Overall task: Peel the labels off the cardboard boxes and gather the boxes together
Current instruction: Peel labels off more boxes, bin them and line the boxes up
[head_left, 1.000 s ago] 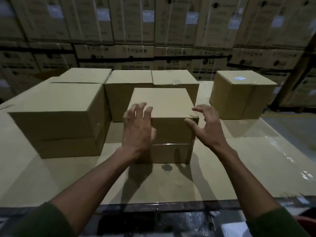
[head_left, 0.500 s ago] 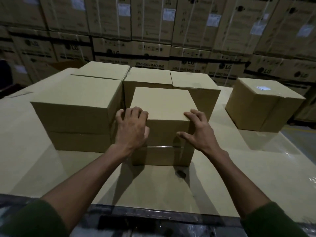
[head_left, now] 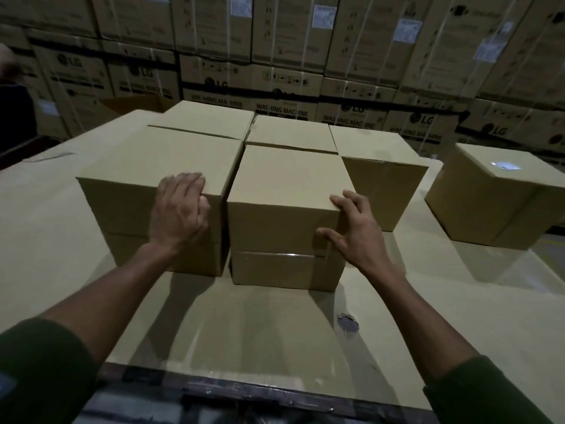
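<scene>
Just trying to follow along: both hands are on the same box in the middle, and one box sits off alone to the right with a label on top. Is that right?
Not quite. The head view shows the hands on two different boxes: the left hand rests on the large box, the right hand on the middle box beside it. The lone box on the right does carry a label on top.

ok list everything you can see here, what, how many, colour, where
grouped boxes: five, plain tan, clustered mid-table
separate box: one, tan, far right
label: one, white, on the separate box's top
table: one, tan sheet cover, small tear near the front
stacked cartons: many, brown, printed, wall behind
left hand: on the near left box's top front edge
right hand: fingers spread on the near middle box's right front corner
sleeves: two, dark green
</scene>
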